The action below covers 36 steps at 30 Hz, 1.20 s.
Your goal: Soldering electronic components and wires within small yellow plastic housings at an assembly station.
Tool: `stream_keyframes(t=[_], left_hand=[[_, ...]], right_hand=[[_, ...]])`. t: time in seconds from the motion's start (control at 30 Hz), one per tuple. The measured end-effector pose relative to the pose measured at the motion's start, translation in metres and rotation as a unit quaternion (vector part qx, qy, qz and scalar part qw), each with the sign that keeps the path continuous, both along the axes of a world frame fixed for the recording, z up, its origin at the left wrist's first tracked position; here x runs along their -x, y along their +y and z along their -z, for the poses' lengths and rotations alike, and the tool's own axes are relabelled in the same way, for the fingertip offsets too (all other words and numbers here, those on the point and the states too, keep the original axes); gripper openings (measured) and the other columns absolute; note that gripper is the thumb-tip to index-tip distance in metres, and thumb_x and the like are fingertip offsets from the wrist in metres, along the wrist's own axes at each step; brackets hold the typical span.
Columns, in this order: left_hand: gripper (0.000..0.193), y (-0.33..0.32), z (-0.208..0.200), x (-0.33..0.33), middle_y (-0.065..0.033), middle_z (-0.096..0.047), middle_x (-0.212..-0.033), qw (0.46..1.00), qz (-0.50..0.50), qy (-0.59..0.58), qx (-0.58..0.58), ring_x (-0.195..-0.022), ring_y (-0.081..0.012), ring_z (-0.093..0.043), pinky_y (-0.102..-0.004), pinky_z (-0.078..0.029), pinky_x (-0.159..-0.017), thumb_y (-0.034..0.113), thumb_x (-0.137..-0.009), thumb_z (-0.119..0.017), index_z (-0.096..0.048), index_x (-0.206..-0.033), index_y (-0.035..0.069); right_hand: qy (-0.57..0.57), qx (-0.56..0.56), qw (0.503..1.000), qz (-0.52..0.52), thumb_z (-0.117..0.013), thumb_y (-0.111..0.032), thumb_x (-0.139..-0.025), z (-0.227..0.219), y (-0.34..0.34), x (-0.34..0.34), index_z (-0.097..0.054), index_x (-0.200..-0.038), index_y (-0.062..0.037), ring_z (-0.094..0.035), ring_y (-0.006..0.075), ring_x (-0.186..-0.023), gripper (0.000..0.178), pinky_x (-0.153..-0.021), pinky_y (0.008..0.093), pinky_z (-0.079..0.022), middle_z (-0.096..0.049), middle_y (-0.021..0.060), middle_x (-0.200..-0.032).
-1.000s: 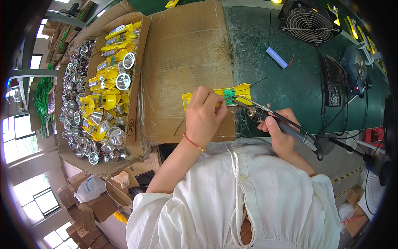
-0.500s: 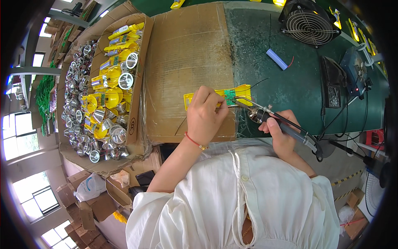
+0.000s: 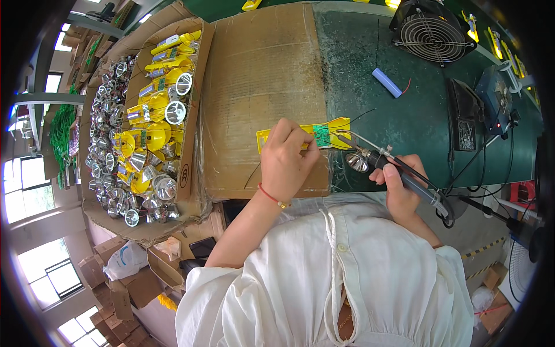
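A yellow flashlight housing [image 3: 341, 125] lies across the edge of the cardboard, a small green circuit board [image 3: 321, 135] inside it. My left hand [image 3: 287, 157] bears down over the housing's left part, thumb and fingers pinched together beside the board; what they pinch is hidden. In my right hand [image 3: 400, 184] is a soldering iron [image 3: 411, 183] with a thin metal feed tube [image 3: 370, 143] along it. Its tip stands just right of the board, apart from it. A shiny reflector cup [image 3: 356, 162] sits under the iron's front end. Thin dark wires run out from the housing.
At left, a carton [image 3: 191, 124] holds several yellow housings and silver reflectors. A blue cylindrical battery [image 3: 386, 82] lies on the green mat [image 3: 399, 124]. A black fan [image 3: 432, 36] with a wire grille stands far right, near a blue box-shaped unit [image 3: 493, 95].
My right hand has drawn the soldering iron slightly right, so its tip has come away from the board. The reflector cup shows more fully. My left hand has hardly moved.
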State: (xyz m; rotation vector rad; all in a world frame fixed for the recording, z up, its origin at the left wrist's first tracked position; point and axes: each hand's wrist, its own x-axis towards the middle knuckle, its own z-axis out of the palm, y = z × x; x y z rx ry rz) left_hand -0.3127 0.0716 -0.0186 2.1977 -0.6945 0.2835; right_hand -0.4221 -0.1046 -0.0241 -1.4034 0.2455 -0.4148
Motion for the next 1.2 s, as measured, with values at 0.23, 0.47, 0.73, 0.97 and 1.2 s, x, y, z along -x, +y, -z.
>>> stream_keyframes(t=[0.23,0.47,0.73,0.97,1.2], left_hand=[[0.011,0.005,-0.006,0.002,-0.0114,-0.049,-0.075,1.000,-0.010,-0.005,-0.016,-0.070,-0.0279,-0.052,-0.0354,-0.044,-0.060,0.000,-0.060,-0.063,-0.053,-0.064,0.003],[0.015,0.011,-0.004,0.012,-0.0113,-0.049,-0.078,0.999,-0.027,0.021,0.007,-0.073,-0.0274,-0.052,-0.0344,-0.045,-0.062,0.005,-0.064,-0.064,-0.054,-0.075,0.003],[0.029,0.080,-0.005,0.069,-0.0042,-0.059,-0.093,0.686,-0.085,0.626,0.361,-0.071,-0.0111,-0.055,-0.0238,-0.045,-0.062,0.026,-0.089,-0.050,-0.053,-0.108,0.004],[0.036,0.072,0.008,0.039,-0.0099,-0.055,-0.115,0.720,-0.209,0.419,0.512,-0.084,-0.0141,-0.058,-0.0243,-0.045,-0.070,0.023,-0.090,-0.048,-0.047,-0.118,0.000],[0.019,0.058,-0.016,0.016,-0.0055,-0.063,-0.075,0.996,-0.064,-0.036,0.040,-0.068,-0.0207,-0.054,-0.0285,-0.045,-0.061,0.005,-0.067,-0.068,-0.068,-0.086,0.007]], right_hand=[[0.010,-0.017,1.000,0.017,-0.055,-0.003,-0.082,0.002,0.000,0.002,-0.047,-0.086,0.0022,-0.058,0.0149,-0.056,0.011,-0.053,0.0250,-0.049,-0.057,0.0108,-0.064],[-0.023,-0.006,0.999,0.031,-0.053,-0.008,-0.082,0.017,-0.005,0.008,-0.047,-0.087,0.0013,-0.049,0.0141,-0.052,0.012,-0.053,0.0255,-0.044,-0.051,0.0078,-0.061],[-0.020,0.007,1.000,0.015,-0.050,-0.011,-0.085,0.016,-0.014,0.005,-0.047,-0.090,0.0001,-0.049,0.0139,-0.056,0.012,-0.054,0.0229,-0.038,-0.047,0.0050,-0.061],[-0.034,0.009,0.999,0.006,-0.050,-0.009,-0.085,0.012,-0.013,0.009,-0.047,-0.089,0.0008,-0.049,0.0143,-0.055,0.011,-0.054,0.0243,-0.041,-0.047,0.0056,-0.061],[-0.019,-0.019,0.999,-0.022,-0.053,0.000,-0.080,-0.001,-0.006,0.009,-0.045,-0.086,0.0027,-0.054,0.0159,-0.054,0.010,-0.055,0.0285,-0.049,-0.053,0.0112,-0.064]])
